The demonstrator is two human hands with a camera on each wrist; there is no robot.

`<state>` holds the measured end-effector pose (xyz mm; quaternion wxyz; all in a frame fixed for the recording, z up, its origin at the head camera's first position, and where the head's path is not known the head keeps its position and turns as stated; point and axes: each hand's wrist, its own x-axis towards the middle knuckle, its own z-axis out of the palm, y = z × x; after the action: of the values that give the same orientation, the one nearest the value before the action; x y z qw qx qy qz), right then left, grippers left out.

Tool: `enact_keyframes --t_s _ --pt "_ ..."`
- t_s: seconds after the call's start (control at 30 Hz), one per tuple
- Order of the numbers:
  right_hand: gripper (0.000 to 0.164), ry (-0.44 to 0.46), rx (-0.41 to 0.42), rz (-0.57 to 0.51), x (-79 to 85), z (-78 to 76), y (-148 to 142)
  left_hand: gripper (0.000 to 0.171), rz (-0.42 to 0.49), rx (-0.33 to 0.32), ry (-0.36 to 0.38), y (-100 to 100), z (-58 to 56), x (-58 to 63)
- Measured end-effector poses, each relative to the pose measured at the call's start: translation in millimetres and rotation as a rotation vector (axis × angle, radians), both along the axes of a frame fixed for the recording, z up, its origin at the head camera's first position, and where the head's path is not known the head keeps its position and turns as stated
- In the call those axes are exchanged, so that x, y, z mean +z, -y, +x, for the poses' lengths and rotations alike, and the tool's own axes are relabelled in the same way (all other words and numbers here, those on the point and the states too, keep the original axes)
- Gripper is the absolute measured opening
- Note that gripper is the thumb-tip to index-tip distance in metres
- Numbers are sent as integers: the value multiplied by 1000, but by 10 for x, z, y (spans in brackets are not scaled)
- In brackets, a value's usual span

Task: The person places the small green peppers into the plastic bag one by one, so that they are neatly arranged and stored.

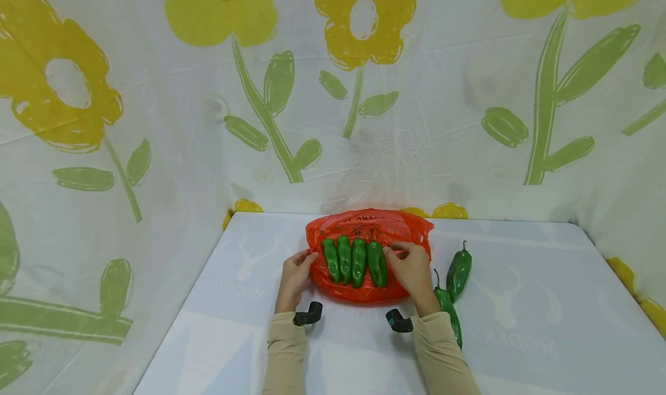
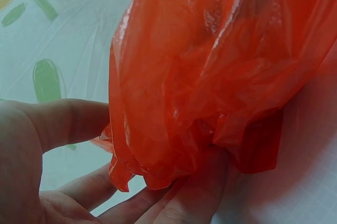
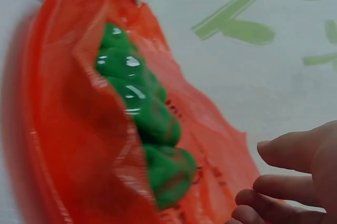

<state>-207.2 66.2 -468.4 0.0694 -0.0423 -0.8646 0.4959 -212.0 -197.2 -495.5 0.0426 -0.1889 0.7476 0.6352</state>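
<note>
My beige sleeves (image 1: pixel 285 354) are nearest, a black device (image 1: pixel 309 314) at each wrist; with the red bag (image 1: pixel 364 295) as clock centre and twelve straight away from me, two loose green peppers (image 1: pixel 459 273) lie at three to four o'clock, my right sleeve partly covering the nearer; my left hand (image 1: pixel 295 276) pinches the bag's edge at nine; my right hand (image 1: pixel 411 268), thumb and fingers parted round nothing, is at three, beside the rightmost of four green peppers (image 1: pixel 359 262) lying abreast in the bag, stems towards twelve; beyond the white table (image 1: pixel 250 302) hangs a flowered curtain (image 1: pixel 437 140).
</note>
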Motion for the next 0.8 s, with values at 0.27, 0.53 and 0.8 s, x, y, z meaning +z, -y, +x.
enact_keyframes --t_s 0.27,0.53,0.8 --pt "38 -35 -29 12 135 42 -58 51 6 6 -3 2 1 11" --pt "36 -48 -35 -12 224 74 -77 53 8 4 -11 6 -4 -6" --pt "35 -54 -45 -22 300 102 -131 53 2 0 -8 5 1 -9"
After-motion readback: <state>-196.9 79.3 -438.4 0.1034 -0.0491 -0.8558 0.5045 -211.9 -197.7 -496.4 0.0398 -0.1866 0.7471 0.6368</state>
